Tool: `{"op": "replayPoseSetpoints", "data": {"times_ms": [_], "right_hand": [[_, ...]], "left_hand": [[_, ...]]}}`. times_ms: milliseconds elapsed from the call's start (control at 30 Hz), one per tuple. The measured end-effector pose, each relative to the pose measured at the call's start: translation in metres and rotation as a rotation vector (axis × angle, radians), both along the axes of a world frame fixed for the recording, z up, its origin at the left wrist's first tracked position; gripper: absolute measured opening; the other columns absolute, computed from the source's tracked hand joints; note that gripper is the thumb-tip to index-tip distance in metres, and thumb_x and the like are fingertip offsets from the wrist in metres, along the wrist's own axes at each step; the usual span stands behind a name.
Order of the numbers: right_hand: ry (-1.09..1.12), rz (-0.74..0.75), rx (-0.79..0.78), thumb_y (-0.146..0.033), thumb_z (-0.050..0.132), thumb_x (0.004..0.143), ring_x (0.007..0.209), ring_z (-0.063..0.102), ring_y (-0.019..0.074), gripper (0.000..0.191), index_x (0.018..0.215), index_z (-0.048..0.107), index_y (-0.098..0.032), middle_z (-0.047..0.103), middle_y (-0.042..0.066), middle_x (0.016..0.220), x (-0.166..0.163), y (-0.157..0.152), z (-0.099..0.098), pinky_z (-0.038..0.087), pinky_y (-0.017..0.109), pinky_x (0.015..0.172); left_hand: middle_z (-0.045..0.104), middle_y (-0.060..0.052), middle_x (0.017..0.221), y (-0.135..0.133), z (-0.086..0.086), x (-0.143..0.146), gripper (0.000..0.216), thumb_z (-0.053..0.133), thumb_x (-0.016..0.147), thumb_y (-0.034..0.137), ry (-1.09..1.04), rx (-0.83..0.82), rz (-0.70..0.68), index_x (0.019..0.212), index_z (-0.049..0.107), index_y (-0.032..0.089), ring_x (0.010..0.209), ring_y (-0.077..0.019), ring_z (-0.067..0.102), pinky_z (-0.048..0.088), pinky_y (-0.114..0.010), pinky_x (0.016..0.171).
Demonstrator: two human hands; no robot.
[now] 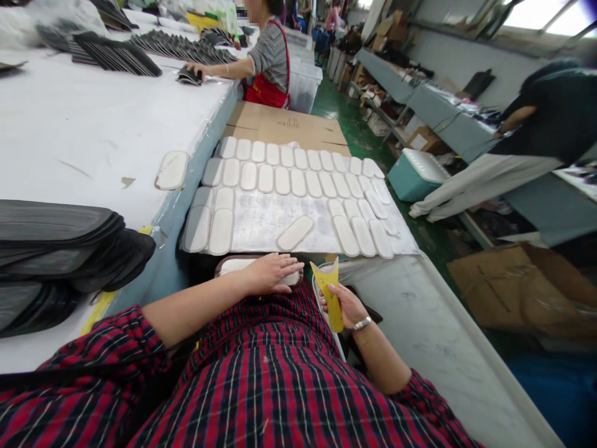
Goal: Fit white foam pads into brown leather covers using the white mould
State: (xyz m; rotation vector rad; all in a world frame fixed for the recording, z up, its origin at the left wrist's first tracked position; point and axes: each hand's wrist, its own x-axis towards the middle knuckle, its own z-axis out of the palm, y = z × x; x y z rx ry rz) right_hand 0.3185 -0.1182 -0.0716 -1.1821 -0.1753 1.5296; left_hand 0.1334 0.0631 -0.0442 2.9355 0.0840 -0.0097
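My left hand lies flat, fingers stretched out, across the right part of a white oval piece with a dark edge at my lap. Part of that piece is hidden under the palm. In my right hand is a yellow scraper, its flared, notched end pointing up and away from me. Just ahead, a single white oval pad rests at a slant on the pale board. Rows of similar white pads cover the board's far part and both sides.
On the left, a white table bears stacks of dark pieces and one white pad. A co-worker in a red apron handles a dark piece. Cardboard lies behind the board; another person stands right.
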Motion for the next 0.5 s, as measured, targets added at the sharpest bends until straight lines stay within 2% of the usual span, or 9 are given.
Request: {"op": "replayPoseSetpoints", "data": {"times_ms": [133, 300, 367, 433, 500], "right_hand": [[-0.021, -0.013, -0.041, -0.024, 0.06, 0.076, 0.055, 0.059, 0.0117, 0.016, 0.089, 0.055, -0.016, 0.062, 0.002, 0.07, -0.007, 0.001, 0.0, 0.049, 0.021, 0.049], [-0.051, -0.066, -0.065, -0.022, 0.061, 0.074, 0.053, 0.058, 0.0108, 0.013, 0.084, 0.056, -0.016, 0.062, 0.001, 0.068, -0.013, -0.001, 0.007, 0.048, 0.02, 0.047], [-0.09, -0.058, -0.071, -0.024, 0.063, 0.073, 0.053, 0.058, 0.0115, 0.015, 0.083, 0.057, -0.016, 0.062, 0.002, 0.067, -0.014, -0.005, 0.011, 0.048, 0.021, 0.048], [-0.135, -0.035, -0.065, -0.028, 0.066, 0.071, 0.055, 0.06, 0.013, 0.019, 0.084, 0.058, -0.016, 0.064, 0.003, 0.067, -0.017, -0.008, 0.013, 0.05, 0.024, 0.052], [-0.175, 0.029, -0.031, -0.031, 0.068, 0.069, 0.061, 0.061, 0.0141, 0.026, 0.088, 0.059, -0.016, 0.066, 0.003, 0.073, -0.022, -0.007, 0.015, 0.051, 0.026, 0.06]], "left_hand": [[0.044, -0.013, 0.133, -0.011, -0.002, 0.001, 0.067, 0.06, 0.071, 0.053, 0.012, 0.069, 0.027, 0.129, 0.043, 0.023, 0.119, -0.0339, 0.039, 0.031, -0.043, 0.092], [0.05, -0.013, 0.127, -0.025, 0.001, 0.007, 0.056, 0.063, 0.074, 0.04, -0.01, 0.086, 0.022, 0.123, 0.049, 0.018, 0.116, -0.0324, 0.041, 0.032, -0.043, 0.093], [0.047, -0.012, 0.13, -0.022, 0.004, 0.003, 0.055, 0.063, 0.074, 0.039, 0.004, 0.023, -0.003, 0.123, 0.049, 0.018, 0.118, -0.0319, 0.04, 0.029, -0.045, 0.096], [0.042, -0.011, 0.135, -0.01, 0.008, -0.011, 0.058, 0.059, 0.076, 0.041, -0.02, -0.122, 0.03, 0.127, 0.045, 0.018, 0.122, -0.0286, 0.039, 0.027, -0.042, 0.1], [0.038, -0.01, 0.138, 0.008, 0.011, -0.038, 0.059, 0.051, 0.081, 0.043, -0.135, -0.302, 0.214, 0.132, 0.038, 0.018, 0.124, -0.0234, 0.038, 0.027, -0.036, 0.103]]}}
